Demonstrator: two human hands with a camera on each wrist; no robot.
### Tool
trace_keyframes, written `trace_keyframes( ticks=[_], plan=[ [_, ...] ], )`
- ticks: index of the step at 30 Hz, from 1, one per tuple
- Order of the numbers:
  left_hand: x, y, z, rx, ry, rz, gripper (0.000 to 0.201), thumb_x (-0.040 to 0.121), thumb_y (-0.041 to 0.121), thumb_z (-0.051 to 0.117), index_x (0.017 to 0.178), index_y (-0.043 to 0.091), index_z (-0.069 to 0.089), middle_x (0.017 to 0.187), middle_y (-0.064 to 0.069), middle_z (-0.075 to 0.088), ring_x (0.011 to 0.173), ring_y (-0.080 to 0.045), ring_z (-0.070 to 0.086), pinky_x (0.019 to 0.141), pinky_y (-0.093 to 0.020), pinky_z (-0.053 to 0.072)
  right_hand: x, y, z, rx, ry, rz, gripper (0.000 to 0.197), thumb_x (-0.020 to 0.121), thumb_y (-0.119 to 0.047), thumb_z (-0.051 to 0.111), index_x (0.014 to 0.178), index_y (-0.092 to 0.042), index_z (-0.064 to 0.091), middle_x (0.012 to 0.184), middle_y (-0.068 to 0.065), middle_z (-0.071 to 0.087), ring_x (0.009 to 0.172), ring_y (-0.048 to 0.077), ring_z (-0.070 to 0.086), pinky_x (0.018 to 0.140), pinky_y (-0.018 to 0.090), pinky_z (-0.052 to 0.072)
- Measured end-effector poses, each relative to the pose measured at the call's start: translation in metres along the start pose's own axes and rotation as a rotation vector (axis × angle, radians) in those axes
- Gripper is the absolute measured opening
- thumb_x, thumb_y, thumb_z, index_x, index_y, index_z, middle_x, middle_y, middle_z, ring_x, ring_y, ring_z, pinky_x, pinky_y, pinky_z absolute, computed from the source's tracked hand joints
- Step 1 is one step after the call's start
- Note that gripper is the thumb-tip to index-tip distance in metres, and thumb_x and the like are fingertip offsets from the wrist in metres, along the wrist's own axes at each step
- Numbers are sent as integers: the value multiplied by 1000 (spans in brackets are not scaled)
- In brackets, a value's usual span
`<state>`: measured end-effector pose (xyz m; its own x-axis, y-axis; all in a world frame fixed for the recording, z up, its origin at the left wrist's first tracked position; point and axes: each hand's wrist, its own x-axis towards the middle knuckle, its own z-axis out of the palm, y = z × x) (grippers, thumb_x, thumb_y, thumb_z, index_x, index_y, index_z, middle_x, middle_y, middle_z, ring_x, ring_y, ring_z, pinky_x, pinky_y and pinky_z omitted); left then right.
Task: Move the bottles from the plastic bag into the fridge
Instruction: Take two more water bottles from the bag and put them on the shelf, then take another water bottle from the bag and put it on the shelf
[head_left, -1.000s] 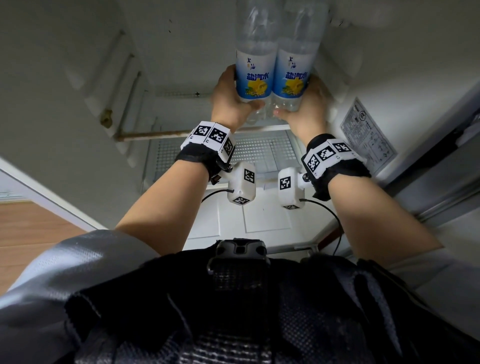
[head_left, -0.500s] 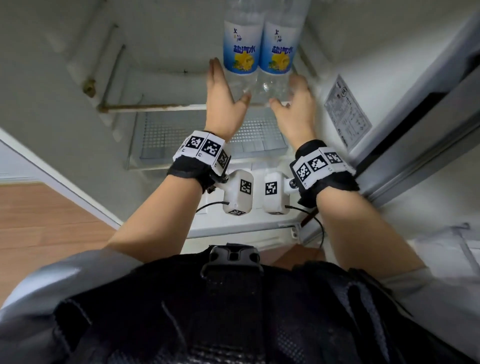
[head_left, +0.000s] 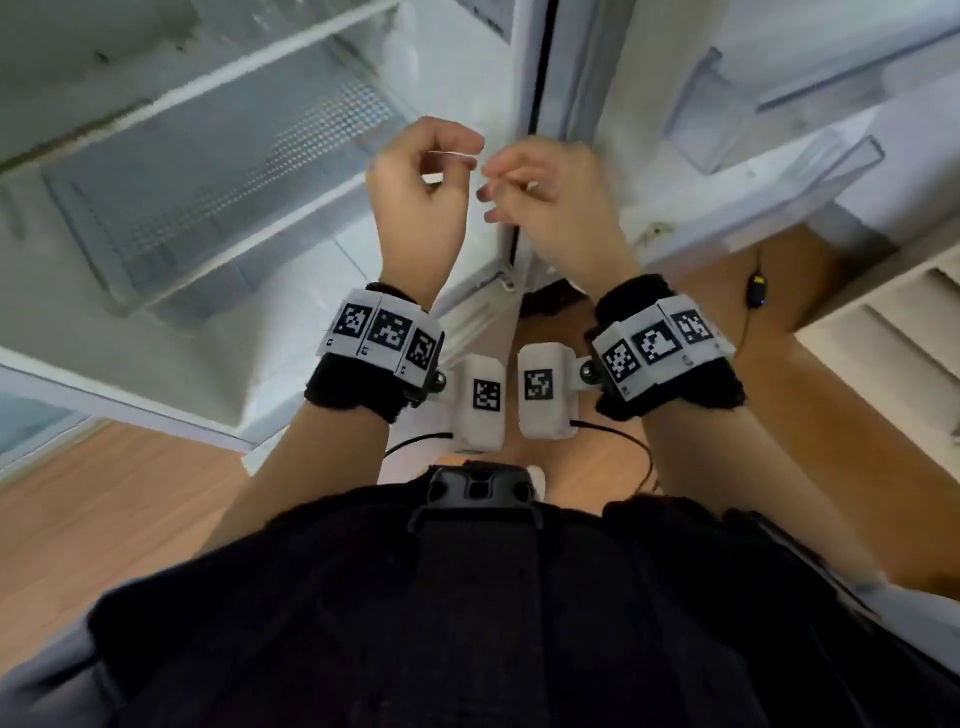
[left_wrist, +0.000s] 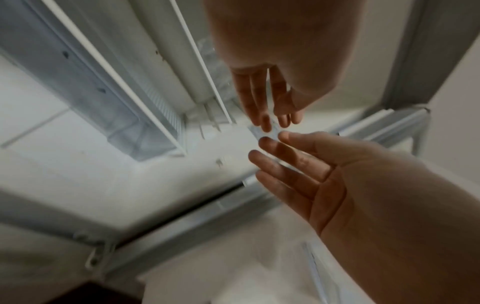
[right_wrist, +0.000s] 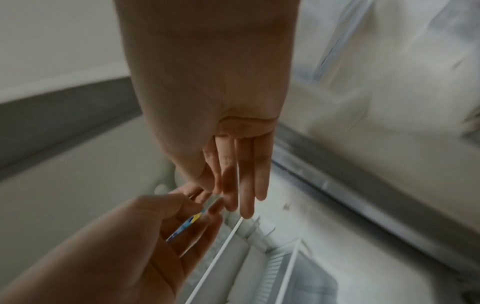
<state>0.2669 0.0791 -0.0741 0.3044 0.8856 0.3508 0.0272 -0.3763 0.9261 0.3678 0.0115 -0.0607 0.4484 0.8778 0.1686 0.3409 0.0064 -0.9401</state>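
Both hands hang in front of the open fridge (head_left: 156, 291) and hold nothing. In the head view my left hand (head_left: 415, 192) and right hand (head_left: 550, 192) are close together, with fingers loosely curled and the fingertips almost meeting. The left wrist view shows the left hand (left_wrist: 267, 98) with relaxed fingers and the right hand (left_wrist: 319, 174) reaching in from below. In the right wrist view a sliver of a bottle's blue and yellow label (right_wrist: 193, 221) shows between the left hand's fingers (right_wrist: 182, 226), deeper in the fridge. No bottle or plastic bag appears in the head view.
A glass shelf (head_left: 218, 171) with a dotted pattern and a clear drawer beneath it lie to the left of my hands. The open fridge door with clear bins (head_left: 753, 130) stands to the right. Wooden floor (head_left: 104, 499) lies below, with a black cable and small device (head_left: 757, 291).
Both hands have let go of the two bottles standing in the fridge and pulled back towards me. The head view has tipped down, so the bottles have left it.
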Motion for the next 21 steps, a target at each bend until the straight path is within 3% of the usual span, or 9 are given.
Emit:
trace_keyframes(
  ticks=[2, 3, 7, 9, 11, 12, 14, 17, 21],
  plan=[
    [-18, 6, 25, -51, -89, -11, 30, 75, -6, 43, 78, 14, 65, 73, 7, 65, 74, -21, 69, 61, -18, 51, -24, 8, -26, -34, 62, 25, 9, 84, -1, 59, 89, 0, 67, 85, 12, 69, 79, 23, 70, 72, 42, 61],
    [-26, 10, 39, -74, -132, -17, 30, 75, -6, 43, 77, 15, 65, 73, 5, 66, 74, -24, 70, 61, -20, 53, -35, 12, -40, -78, 92, 29, 9, 85, -3, 60, 88, -1, 67, 85, 11, 70, 79, 22, 71, 71, 43, 61],
    [-55, 28, 105, -109, -309, 4, 27, 74, -2, 44, 81, 9, 68, 75, 1, 67, 75, -23, 72, 68, -34, 59, -77, 28, -108, -175, 229, 83, 11, 86, -5, 58, 93, -3, 67, 89, 9, 71, 78, 14, 71, 68, 27, 61],
    [-70, 37, 144, -101, -388, 14, 25, 74, 0, 45, 81, 12, 67, 76, 5, 67, 75, -21, 72, 70, -35, 60, -98, 37, -146, -235, 296, 98, 14, 85, -7, 59, 95, -3, 68, 89, 10, 72, 79, 14, 71, 71, 31, 61],
    [-85, 48, 184, -91, -471, 42, 24, 74, 2, 48, 80, 12, 68, 75, 8, 67, 74, -19, 72, 71, -38, 60, -118, 48, -186, -284, 351, 117, 15, 86, -9, 58, 97, -4, 69, 91, 9, 73, 74, 3, 69, 66, 21, 59],
    [-93, 52, 203, -84, -506, 56, 23, 74, 2, 49, 80, 12, 69, 74, 8, 67, 74, -18, 72, 71, -38, 60, -128, 53, -205, -290, 372, 131, 15, 88, -8, 58, 98, -3, 68, 90, 7, 72, 70, -5, 66, 61, 12, 54],
    [-107, 58, 240, -76, -573, 81, 23, 74, 3, 51, 80, 14, 70, 74, 8, 67, 76, -17, 71, 73, -37, 60, -145, 65, -240, -297, 423, 153, 14, 89, -6, 57, 98, -3, 67, 82, -2, 68, 62, -13, 60, 57, 5, 48],
    [-121, 66, 292, -64, -722, 96, 20, 76, 2, 54, 83, 10, 71, 78, 3, 68, 81, -19, 69, 78, -38, 59, -161, 84, -285, -317, 481, 206, 11, 91, -9, 56, 97, -9, 65, 73, -16, 61, 58, -12, 60, 58, 6, 46],
    [-122, 67, 357, -6, -834, 123, 19, 82, 3, 57, 83, 19, 68, 75, 15, 63, 76, -5, 62, 76, -25, 53, -164, 111, -340, -303, 539, 235, 10, 92, -10, 56, 98, -11, 63, 76, -9, 65, 68, -4, 65, 66, 12, 51]
  ],
)
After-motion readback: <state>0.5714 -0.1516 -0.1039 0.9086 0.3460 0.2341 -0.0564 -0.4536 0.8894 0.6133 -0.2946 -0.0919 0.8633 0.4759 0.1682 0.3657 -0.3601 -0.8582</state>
